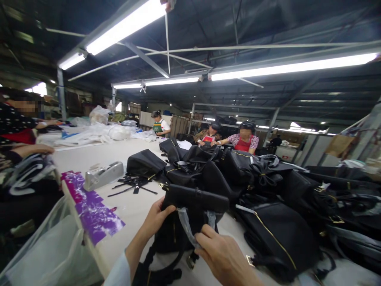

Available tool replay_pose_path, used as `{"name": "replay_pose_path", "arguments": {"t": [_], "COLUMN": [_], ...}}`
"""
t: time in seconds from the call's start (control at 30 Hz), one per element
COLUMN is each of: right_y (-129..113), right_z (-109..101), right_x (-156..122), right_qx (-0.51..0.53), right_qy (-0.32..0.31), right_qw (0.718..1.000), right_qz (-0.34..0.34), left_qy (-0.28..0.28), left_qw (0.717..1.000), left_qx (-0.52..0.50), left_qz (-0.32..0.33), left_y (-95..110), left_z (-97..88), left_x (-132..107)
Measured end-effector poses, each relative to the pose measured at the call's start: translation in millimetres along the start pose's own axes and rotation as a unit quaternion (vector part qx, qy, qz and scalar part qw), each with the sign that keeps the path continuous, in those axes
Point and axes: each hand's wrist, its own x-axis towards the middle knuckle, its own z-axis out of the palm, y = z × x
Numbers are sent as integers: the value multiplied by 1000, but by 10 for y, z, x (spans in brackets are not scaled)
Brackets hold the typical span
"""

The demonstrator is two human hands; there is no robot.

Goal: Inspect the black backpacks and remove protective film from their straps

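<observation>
My left hand (156, 220) grips the left side of a black bag (193, 206) that stands on the white table (131, 206) just in front of me. My right hand (222, 256) is closed in a pinch on a clear plastic strip (186, 224) that hangs from the bag's front. The bag's flap lies across its top and a strap trails down toward the table's near edge.
A big heap of black bags (268, 186) covers the table's right half. A grey tape dispenser (102, 174), loose black straps (133, 184) and purple sheets (92, 208) lie at left. Other people sit at the left edge and at the far end. A clear plastic bag (50, 250) hangs at lower left.
</observation>
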Motion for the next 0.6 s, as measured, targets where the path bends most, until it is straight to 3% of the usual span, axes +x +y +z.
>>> {"name": "replay_pose_path", "arguments": {"t": [0.1, 0.23, 0.3, 0.4, 0.47, 0.6], "right_y": [26, 131, 180, 249, 292, 332], "right_z": [10, -417, -632, -798, -817, -783], "right_x": [-4, 138, 260, 466, 596, 744], "right_qx": [4, 100, 119, 85, 64, 97], "right_qy": [32, 83, 99, 100, 104, 119], "right_qw": [999, 991, 987, 989, 991, 987], "right_qz": [-16, 28, 48, 63, 59, 40], "left_qy": [35, 190, 238, 168, 112, 123], "left_qw": [998, 970, 947, 942, 956, 976], "left_qx": [55, 150, 214, 287, 262, 161], "left_qz": [12, 30, 20, -34, -70, -79], "left_y": [47, 153, 186, 164, 109, 14], "left_z": [24, 84, 147, 281, 377, 474], "left_x": [-58, -223, -387, -636, -713, -593]}}
